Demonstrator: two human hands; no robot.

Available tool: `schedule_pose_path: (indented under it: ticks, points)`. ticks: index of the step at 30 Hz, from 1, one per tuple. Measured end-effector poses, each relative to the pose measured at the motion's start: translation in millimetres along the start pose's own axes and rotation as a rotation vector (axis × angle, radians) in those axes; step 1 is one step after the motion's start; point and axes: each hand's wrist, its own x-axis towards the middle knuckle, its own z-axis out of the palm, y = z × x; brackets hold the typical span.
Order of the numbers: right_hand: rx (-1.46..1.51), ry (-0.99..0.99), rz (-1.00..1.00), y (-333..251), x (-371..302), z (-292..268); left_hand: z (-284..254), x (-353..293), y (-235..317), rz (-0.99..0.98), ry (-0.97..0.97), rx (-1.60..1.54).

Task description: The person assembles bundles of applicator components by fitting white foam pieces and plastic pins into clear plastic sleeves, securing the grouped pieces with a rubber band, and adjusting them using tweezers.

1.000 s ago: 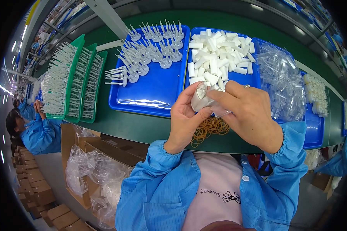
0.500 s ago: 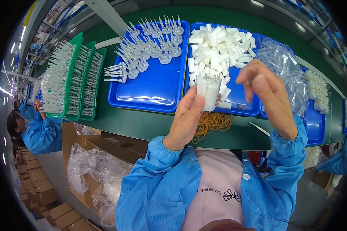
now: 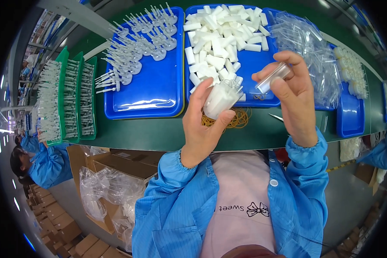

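Note:
My left hand (image 3: 202,127) is closed round a bundle of clear plastic tubes with white pieces inside (image 3: 221,101), held tilted over the front of the table. In my right hand (image 3: 296,92), a single clear plastic tube (image 3: 273,78) is pinched between thumb and fingers, slanted and apart from the bundle. Behind the bundle, a blue tray (image 3: 262,58) carries a heap of short white blocks (image 3: 219,43). Partly hidden beneath my left hand and the bundle lies a pile of tan rubber bands (image 3: 238,118).
Another blue tray (image 3: 155,92) bears rows of clear round-based parts with upright stems (image 3: 157,49). Green trays (image 3: 63,99) of thin parts stand at left. Loose clear tubes (image 3: 309,56) fill a tray at right, near pointed tweezers (image 3: 276,117). A cardboard box (image 3: 129,161) sits below.
My right hand now shows a clear tube in its fingers, where none was visible before. The bundle in my left hand has tipped over to the right. The whole view has shifted.

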Motion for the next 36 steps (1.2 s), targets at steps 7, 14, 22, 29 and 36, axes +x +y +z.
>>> schedule_pose_path:
  ticks: [7, 14, 22, 29, 36]
  points:
    - [-0.041, 0.143, -0.212, 21.9, -20.2, 1.9, 8.8, -2.1, 4.4, 0.213, 0.06, 0.221]
    - [-0.372, 0.214, -0.287, 5.1, -26.6, -1.1, 7.7, -5.9, 7.0, 0.057, -0.003, -0.059]
    - [-0.273, 0.206, -0.189, 10.4, -30.1, -4.7, 9.6, -4.0, 1.2, 0.246, 0.05, 0.046]
    - [-0.32, 0.249, -0.222, 16.8, -36.6, -0.6, 9.9, -3.9, 3.8, 0.243, 0.054, 0.076]
    - [-0.318, 0.248, -0.266, 17.7, -42.0, -0.1, 12.3, -2.8, 12.4, 0.241, 0.064, 0.059]
